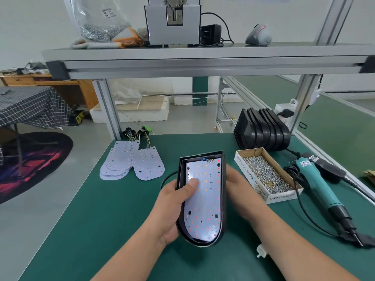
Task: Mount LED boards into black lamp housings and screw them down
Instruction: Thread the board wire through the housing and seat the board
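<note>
Centrally, one housing (223, 191) between two hands (172, 205) (242, 186).

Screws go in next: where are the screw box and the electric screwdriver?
screw box (249, 176): head view, printed cardboard side wall.
electric screwdriver (317, 183): head view, teal body.

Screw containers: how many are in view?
2: a cardboard box on the mat right of the housing, and a plastic bag on the upper shelf. More may be hidden.

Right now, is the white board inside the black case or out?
Inside: the white rounded LED board lies within the walls of the black plastic housing.
</note>
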`<state>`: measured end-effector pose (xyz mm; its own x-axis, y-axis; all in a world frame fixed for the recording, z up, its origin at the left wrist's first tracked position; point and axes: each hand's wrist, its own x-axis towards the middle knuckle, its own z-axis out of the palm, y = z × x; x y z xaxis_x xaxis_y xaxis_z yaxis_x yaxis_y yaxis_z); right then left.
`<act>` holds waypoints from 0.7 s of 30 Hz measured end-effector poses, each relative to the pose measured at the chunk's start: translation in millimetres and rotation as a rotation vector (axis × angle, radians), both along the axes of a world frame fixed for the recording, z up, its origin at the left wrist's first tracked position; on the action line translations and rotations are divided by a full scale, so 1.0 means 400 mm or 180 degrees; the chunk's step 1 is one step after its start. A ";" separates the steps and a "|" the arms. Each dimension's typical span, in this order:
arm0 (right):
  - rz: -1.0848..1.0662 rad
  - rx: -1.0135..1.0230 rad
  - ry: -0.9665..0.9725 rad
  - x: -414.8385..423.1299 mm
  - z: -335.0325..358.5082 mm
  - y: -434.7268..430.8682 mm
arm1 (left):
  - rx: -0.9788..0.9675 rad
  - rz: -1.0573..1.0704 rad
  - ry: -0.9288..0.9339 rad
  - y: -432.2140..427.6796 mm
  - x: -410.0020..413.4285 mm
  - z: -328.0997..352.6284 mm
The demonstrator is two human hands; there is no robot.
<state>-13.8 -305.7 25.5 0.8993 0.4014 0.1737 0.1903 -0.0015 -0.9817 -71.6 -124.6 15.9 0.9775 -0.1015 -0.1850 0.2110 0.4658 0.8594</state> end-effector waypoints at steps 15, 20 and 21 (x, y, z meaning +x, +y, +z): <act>0.0502 -0.0084 0.0163 0.000 -0.001 0.010 | -0.0130 -0.0335 -0.0033 0.003 -0.010 0.017; 0.0654 -0.0096 0.0050 0.020 -0.023 0.003 | -0.0127 -0.0282 -0.0134 0.011 -0.006 0.018; 0.0625 -0.0124 0.0041 0.023 -0.027 0.003 | -0.0147 -0.0274 -0.0136 0.012 -0.005 0.018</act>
<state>-4.5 -304.5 14.9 0.8051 0.5755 0.1436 0.1781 -0.0036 -0.9840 -73.7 -119.7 22.9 0.9717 -0.1927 -0.1366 0.2156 0.4868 0.8465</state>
